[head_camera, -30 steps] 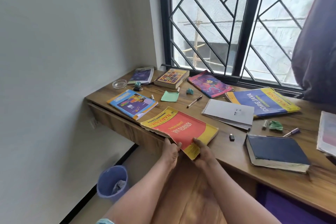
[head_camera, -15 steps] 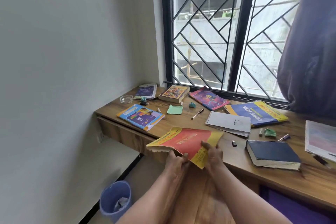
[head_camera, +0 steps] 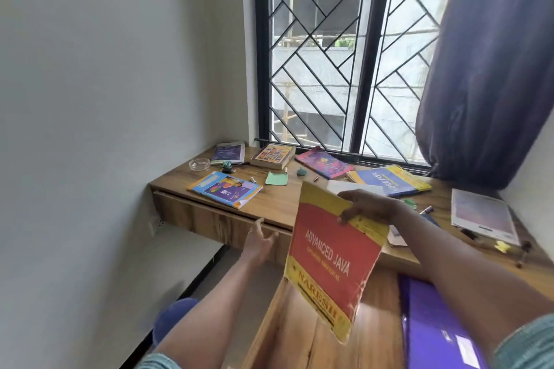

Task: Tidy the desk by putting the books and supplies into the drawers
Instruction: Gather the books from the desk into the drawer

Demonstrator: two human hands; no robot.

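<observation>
The red and yellow Advanced Java book [head_camera: 329, 260], earlier flat on the front edge of the desk [head_camera: 278, 204] under both hands, now hangs upright in the air, pinched at its top by the right hand [head_camera: 368, 207]. The left hand [head_camera: 259, 241] has let go, its fingers loosely spread at the drawer front [head_camera: 204, 216]; contact is unclear. Below is a blue waste bin [head_camera: 174, 317], contents hidden. A glass dish [head_camera: 199, 164] sits on the desk near the wall.

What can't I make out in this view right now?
Head view only:
- Spiral notepad: mostly hidden behind the Advanced Java book gripped by the right hand.
- Left hand: blurred; contact with the drawer front is unclear.
- Blue waste bin: largely covered by the left forearm.
- Small items beside the papers: too small to identify.
</observation>
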